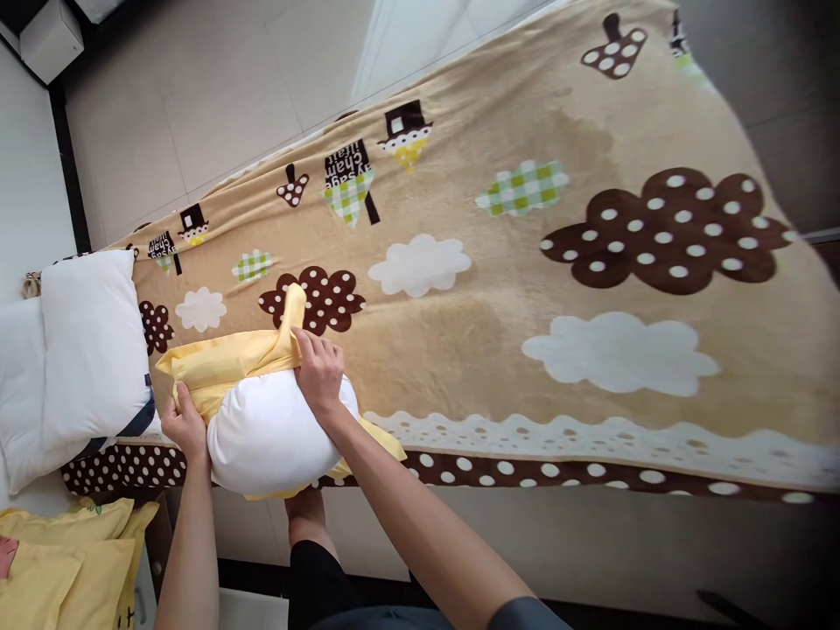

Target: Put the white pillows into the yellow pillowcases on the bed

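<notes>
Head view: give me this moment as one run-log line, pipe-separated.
left hand: grips yellow cover | right hand: grips yellow cover | white pillow: exposed between forearms, cover along far side | beneath: patterned blanket

Left of the tan blanket [472, 359], itself cropped at right, a white pillow [19, 385] and yellow pillowcases [92, 577] run out of frame; at its near edge, the right hand [319, 367] partly hides a plump pillow [269, 437].

At the near edge of the blanket [479, 341] sits a pillow [269, 433], with a cloth cover [227, 354] along its far side and past its right end — to the left, an upper pillow [92, 341] overlaps a lower pillow [19, 376], a bedding pile [66, 569] lies nearer left, and the floor [229, 87] stretches beyond.
</notes>
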A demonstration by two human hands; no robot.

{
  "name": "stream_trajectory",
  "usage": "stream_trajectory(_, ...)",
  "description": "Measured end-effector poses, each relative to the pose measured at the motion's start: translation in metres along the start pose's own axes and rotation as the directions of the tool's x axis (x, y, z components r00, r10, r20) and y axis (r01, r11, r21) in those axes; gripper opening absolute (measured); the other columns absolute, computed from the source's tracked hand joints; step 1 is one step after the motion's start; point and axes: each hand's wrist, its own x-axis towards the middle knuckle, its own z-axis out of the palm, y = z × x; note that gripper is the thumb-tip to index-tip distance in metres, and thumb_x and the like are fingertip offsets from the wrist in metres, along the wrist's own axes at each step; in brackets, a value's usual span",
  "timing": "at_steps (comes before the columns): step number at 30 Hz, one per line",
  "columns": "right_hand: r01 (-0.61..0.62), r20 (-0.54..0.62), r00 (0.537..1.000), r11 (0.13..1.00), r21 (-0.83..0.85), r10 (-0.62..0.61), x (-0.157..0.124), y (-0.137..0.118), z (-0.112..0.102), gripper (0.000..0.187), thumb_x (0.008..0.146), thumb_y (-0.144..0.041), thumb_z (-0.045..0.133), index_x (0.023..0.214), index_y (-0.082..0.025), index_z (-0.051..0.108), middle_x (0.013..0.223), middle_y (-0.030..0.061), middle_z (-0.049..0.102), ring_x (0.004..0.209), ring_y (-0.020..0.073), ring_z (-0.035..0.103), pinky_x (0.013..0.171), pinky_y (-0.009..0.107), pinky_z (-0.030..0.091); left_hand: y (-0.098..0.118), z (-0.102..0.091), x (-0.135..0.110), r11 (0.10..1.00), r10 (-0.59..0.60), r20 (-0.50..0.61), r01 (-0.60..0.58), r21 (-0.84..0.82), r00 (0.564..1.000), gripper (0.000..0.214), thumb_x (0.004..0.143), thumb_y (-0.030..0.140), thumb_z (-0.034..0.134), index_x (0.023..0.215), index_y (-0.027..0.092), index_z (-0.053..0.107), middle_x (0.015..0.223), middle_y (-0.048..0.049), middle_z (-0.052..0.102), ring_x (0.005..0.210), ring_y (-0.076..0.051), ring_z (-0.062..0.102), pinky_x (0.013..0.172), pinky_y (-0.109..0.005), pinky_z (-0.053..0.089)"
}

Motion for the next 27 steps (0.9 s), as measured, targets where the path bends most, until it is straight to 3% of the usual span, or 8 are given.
stream_trajectory(2, -0.007, 0.016, 1.000, 0.996, 0.091, 0.006, -0.010, 0.001, -0.016, 0.046, 0.090, -0.015, 0.035, 0.132, -0.019, 0.052, 0.123, 0.0138, 0.063, 0.108, 0.0274, 0.055, 0.088, 0.041, 0.037, 0.005, 0.000, 0.002, 0.999, -0.047, -0.112, 0.048, 0.005, 0.993, 0.044, 0.087, 0.056, 0.046, 0.061, 0.021, 0.053, 0.056, 0.0012, 0.051, 0.061, -0.015, 0.050, 0.064, -0.029, 0.046)
stream_trajectory(4, 0.021, 0.031, 0.999, 0.986, 0.165, -0.026, -0.024, -0.002, -0.038, 0.048, 0.090, -0.023, 0.039, 0.137, -0.021, 0.047, 0.132, 0.0133, 0.057, 0.118, 0.0290, 0.052, 0.093, 0.044, 0.036, 0.009, -0.001, 0.002, 1.000, -0.018, -0.088, 0.017, -0.012, 0.996, 0.043, 0.088, 0.055, 0.044, 0.061, 0.021, 0.048, 0.057, 0.0020, 0.047, 0.060, -0.014, 0.046, 0.062, -0.028, 0.043)
stream_trajectory(8, 0.348, 0.123, 0.917, 0.913, 0.213, -0.378, -0.053, -0.015, -0.067, 0.051, 0.093, -0.036, 0.040, 0.144, -0.029, 0.040, 0.143, 0.0092, 0.049, 0.133, 0.0296, 0.040, 0.104, 0.047, 0.028, 0.017, 0.001, -0.002, 0.992, 0.129, 0.066, -0.127, -0.025, 0.989, 0.033, 0.092, 0.047, 0.038, 0.081, 0.020, 0.053, 0.074, -0.0028, 0.056, 0.074, -0.017, 0.055, 0.071, -0.030, 0.047)
stream_trajectory(11, 0.466, 0.311, 0.804, 0.862, 0.196, -0.506, -0.051, -0.025, -0.051, 0.051, 0.093, -0.043, 0.044, 0.141, -0.027, 0.044, 0.141, 0.0106, 0.051, 0.130, 0.0297, 0.042, 0.101, 0.046, 0.029, 0.024, 0.007, -0.005, 0.947, 0.316, 0.143, -0.321, 0.014, 0.938, 0.042, 0.089, 0.040, 0.047, 0.123, 0.016, 0.047, 0.122, -0.0163, 0.056, 0.118, -0.026, 0.052, 0.097, -0.038, 0.043)
stream_trajectory(14, 0.433, 0.329, 0.827, 0.889, 0.147, -0.456, -0.027, -0.032, -0.022, 0.045, 0.092, -0.037, 0.046, 0.134, -0.023, 0.050, 0.135, 0.0116, 0.056, 0.125, 0.0280, 0.046, 0.097, 0.044, 0.030, 0.023, 0.011, -0.002, 0.866, 0.452, 0.244, -0.488, 0.112, 0.858, 0.053, 0.085, 0.032, 0.052, 0.135, 0.018, 0.040, 0.142, -0.0184, 0.040, 0.135, -0.030, 0.036, 0.109, -0.046, 0.033)
stream_trajectory(18, 0.477, 0.344, 0.801, 0.869, 0.130, -0.490, -0.004, -0.045, -0.003, 0.038, 0.090, -0.025, 0.046, 0.126, -0.021, 0.054, 0.127, 0.0106, 0.061, 0.120, 0.0264, 0.048, 0.094, 0.042, 0.029, 0.009, 0.014, 0.008, 0.847, 0.378, 0.269, -0.448, 0.285, 0.886, 0.041, 0.079, 0.026, 0.056, 0.119, 0.017, 0.054, 0.122, -0.0156, 0.053, 0.119, -0.031, 0.049, 0.098, -0.046, 0.041)
stream_trajectory(23, 0.485, 0.476, 0.745, 0.869, 0.095, -0.468, -0.023, -0.067, 0.000, 0.027, 0.086, -0.022, 0.050, 0.111, -0.019, 0.060, 0.105, 0.0102, 0.067, 0.098, 0.0249, 0.057, 0.089, 0.042, 0.031, -0.008, 0.017, 0.023, 0.785, 0.353, 0.364, -0.485, 0.386, 0.862, 0.012, 0.084, 0.019, 0.046, 0.085, 0.019, 0.058, 0.086, -0.0080, 0.059, 0.088, -0.025, 0.057, 0.076, -0.035, 0.045)
stream_trajectory(27, 0.545, 0.405, 0.744, 0.833, 0.094, -0.532, -0.033, -0.074, 0.009, 0.043, 0.084, -0.025, 0.054, 0.126, -0.018, 0.052, 0.136, 0.0155, 0.053, 0.116, 0.0285, 0.049, 0.094, 0.043, 0.031, -0.014, 0.007, 0.024, 0.753, 0.515, 0.203, -0.553, 0.357, 0.833, 0.022, 0.086, 0.014, 0.040, 0.070, 0.022, 0.052, 0.072, -0.0049, 0.055, 0.076, -0.020, 0.053, 0.070, -0.030, 0.041)
